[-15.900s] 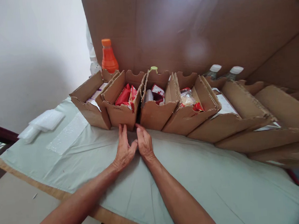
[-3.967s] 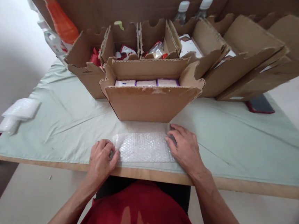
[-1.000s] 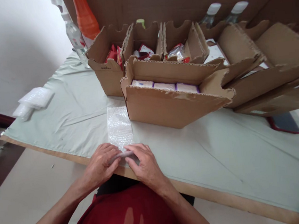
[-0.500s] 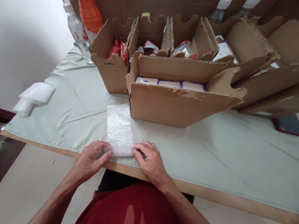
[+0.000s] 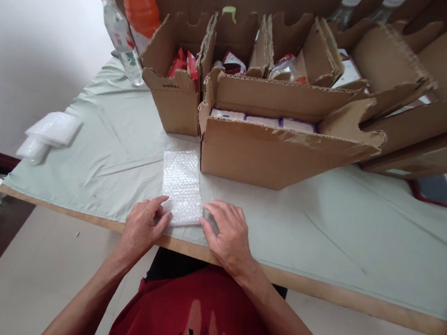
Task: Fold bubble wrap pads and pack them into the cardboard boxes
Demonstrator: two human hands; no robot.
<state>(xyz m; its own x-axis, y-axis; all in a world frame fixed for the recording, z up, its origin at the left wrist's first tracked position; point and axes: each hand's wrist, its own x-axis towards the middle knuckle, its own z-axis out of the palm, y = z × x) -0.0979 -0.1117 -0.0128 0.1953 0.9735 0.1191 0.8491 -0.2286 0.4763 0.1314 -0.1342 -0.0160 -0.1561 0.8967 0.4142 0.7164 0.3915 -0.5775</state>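
Note:
A clear sheet of bubble wrap [image 5: 181, 184] lies flat near the front edge of the table, its near part folded back over itself. At its left edge is my left hand [image 5: 145, 222], with index finger and thumb spread and their tips touching the plastic. My right hand [image 5: 228, 232] rests by the right edge, thumb at the near corner and curved fingers apart from it. Both hands are open. Just beyond the wrap stands a long cardboard box [image 5: 286, 164] holding several white packs with purple edges [image 5: 262, 121].
More folded bubble wrap [image 5: 54, 130] lies at the table's left end. Cardboard bins [image 5: 177, 106] with red packets [image 5: 183, 64] line the back. A clear bottle [image 5: 122, 43] and an orange bottle [image 5: 141, 13] stand back left. A dark phone-like object [image 5: 437, 190] lies at right.
The near edge of the bubble wrap, pinched by both hands before, now lies folded down flat. My fingers have loosened and spread along the sides. The view has shifted slightly.

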